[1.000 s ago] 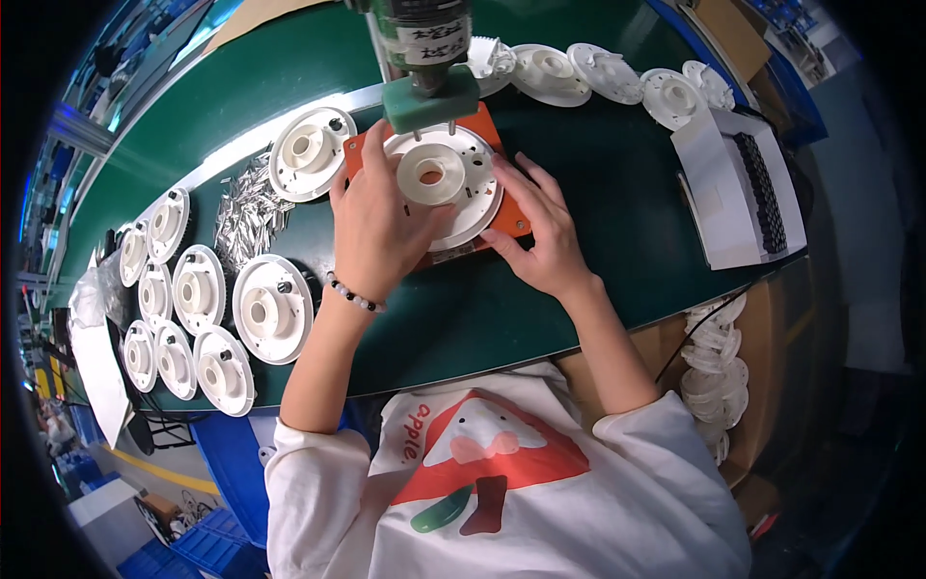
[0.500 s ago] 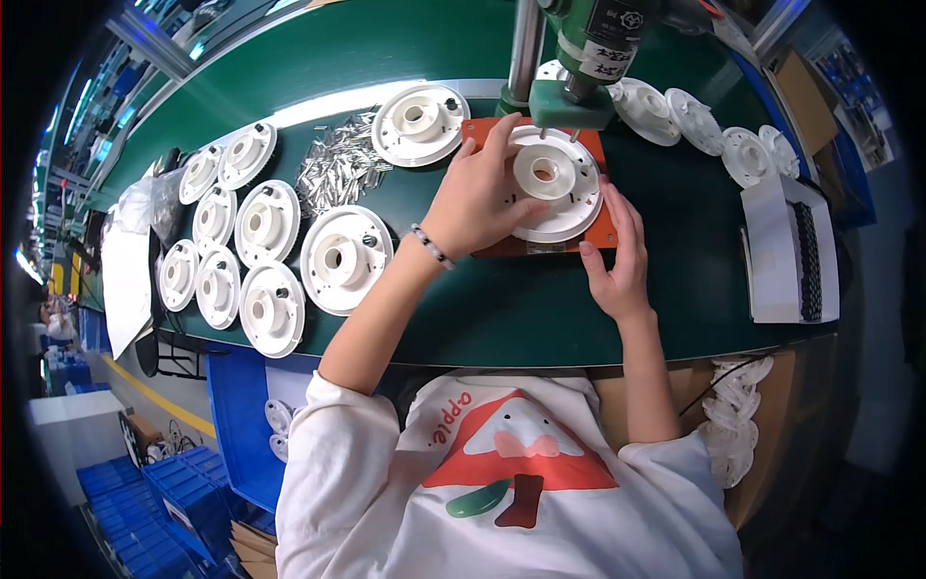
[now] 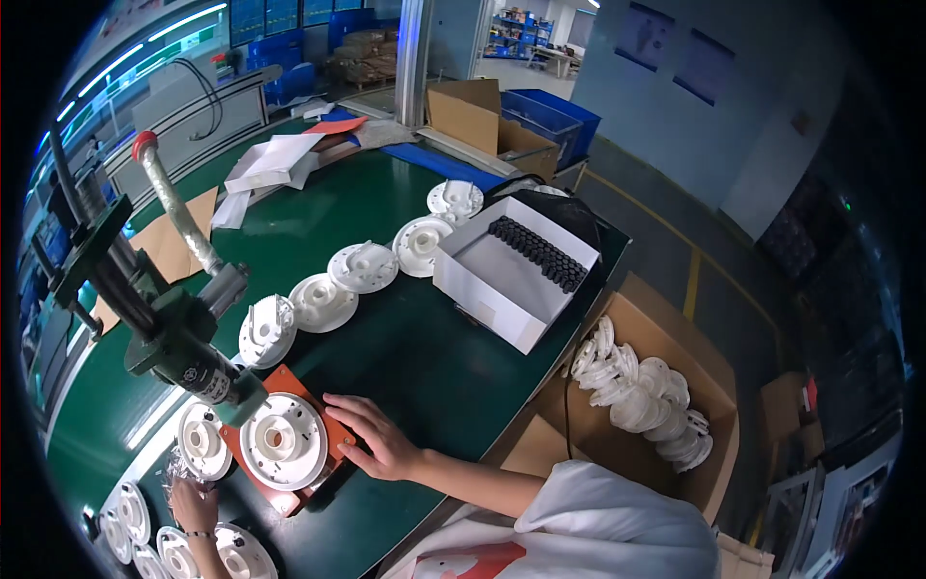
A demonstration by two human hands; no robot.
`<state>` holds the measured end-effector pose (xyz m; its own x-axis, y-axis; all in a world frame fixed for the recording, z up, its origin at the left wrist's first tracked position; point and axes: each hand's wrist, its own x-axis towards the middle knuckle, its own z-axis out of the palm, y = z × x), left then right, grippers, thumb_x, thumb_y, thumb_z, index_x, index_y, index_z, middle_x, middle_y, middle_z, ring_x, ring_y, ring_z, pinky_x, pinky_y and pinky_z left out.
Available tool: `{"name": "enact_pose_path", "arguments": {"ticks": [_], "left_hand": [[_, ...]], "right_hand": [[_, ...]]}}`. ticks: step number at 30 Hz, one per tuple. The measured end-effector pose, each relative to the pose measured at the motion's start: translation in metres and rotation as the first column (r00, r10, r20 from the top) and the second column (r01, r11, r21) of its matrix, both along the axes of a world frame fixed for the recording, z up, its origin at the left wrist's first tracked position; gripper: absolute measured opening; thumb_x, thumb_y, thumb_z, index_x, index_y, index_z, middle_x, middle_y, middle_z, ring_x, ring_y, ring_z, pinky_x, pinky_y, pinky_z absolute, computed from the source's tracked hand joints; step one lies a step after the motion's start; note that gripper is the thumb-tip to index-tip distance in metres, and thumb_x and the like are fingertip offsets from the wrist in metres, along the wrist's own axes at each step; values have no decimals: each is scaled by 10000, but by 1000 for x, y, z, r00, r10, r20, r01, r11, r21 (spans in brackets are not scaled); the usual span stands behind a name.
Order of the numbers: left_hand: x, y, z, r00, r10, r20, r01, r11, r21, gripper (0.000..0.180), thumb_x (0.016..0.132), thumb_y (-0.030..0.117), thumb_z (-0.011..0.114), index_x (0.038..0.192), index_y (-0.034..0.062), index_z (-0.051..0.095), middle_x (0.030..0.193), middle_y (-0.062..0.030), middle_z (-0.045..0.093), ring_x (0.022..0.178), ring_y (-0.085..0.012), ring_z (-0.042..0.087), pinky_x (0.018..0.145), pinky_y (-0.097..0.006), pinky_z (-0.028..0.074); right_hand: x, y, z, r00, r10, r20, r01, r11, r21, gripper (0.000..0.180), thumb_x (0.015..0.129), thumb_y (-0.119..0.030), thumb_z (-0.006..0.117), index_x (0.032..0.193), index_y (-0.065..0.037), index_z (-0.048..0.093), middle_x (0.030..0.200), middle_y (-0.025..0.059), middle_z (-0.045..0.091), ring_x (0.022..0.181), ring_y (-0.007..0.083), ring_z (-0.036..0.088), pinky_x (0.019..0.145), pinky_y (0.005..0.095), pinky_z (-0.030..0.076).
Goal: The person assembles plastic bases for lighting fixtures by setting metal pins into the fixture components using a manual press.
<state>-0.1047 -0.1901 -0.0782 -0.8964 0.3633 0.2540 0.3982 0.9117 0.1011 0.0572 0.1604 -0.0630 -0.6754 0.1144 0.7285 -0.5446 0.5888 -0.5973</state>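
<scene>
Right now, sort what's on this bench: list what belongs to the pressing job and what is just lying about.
In the job:
right hand steadying the orange base plate
white disc on that plate
green hand press
left hand at the lower-left discs

Lying about:
white box of black parts
cardboard box
blue bin
white sheets

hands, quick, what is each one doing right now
Left hand: fingers curled on the small metal parts; a firm grip cannot be told.
Right hand: open, flat on the orange fixture plate, holding nothing.
</scene>
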Motion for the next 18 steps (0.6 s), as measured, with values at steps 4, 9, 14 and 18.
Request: {"name": "enact_pose_path", "arguments": {"ticks": [4, 9, 14, 18], "left_hand": [[-8, -5, -9, 999, 54, -11, -54, 998, -41, 189, 630, 124, 679, 684, 49, 513, 814, -143, 512, 816, -328, 513, 726, -441, 397], [-4, 4, 10, 975, 185, 122, -143, 946, -290, 241, 741, 198, 597, 913, 31, 618, 908, -175, 580, 880, -342, 540, 764, -423, 440], [-9, 33, 32, 976, 50, 211, -7, 980, -198, 188, 722, 122, 528, 845, 6, 610, 893, -207, 598, 841, -360, 560, 758, -436, 446], [-13, 3, 17, 987, 101, 129, -87, 991, -106, 176, 719, 164, 550, 728, -9, 582, 830, -231, 557, 840, -356, 544, 749, -419, 442]], "right_hand": [[-4, -1, 1, 1000, -7, 5, 7, 1000, -14, 425, 810, -103, 540, 1210, -6, 432, 1290, 179, 391, 1159, 341, 403, 970, 407, 330], [-14, -7, -5, 1000, -10, 9, 10, 999, 36, 290, 817, -158, 510, 1069, -19, 551, 1194, 199, 477, 1078, 355, 467, 924, 421, 358], [-13, 5, -3, 997, -69, 34, 66, 994, 85, 252, 813, -146, 500, 1017, -19, 578, 1184, 194, 490, 1066, 340, 471, 914, 422, 355], [-14, 0, -2, 998, -23, 50, 18, 996, 91, 250, 833, -143, 486, 1009, 2, 589, 1212, 192, 478, 1059, 328, 471, 898, 399, 373]]}}
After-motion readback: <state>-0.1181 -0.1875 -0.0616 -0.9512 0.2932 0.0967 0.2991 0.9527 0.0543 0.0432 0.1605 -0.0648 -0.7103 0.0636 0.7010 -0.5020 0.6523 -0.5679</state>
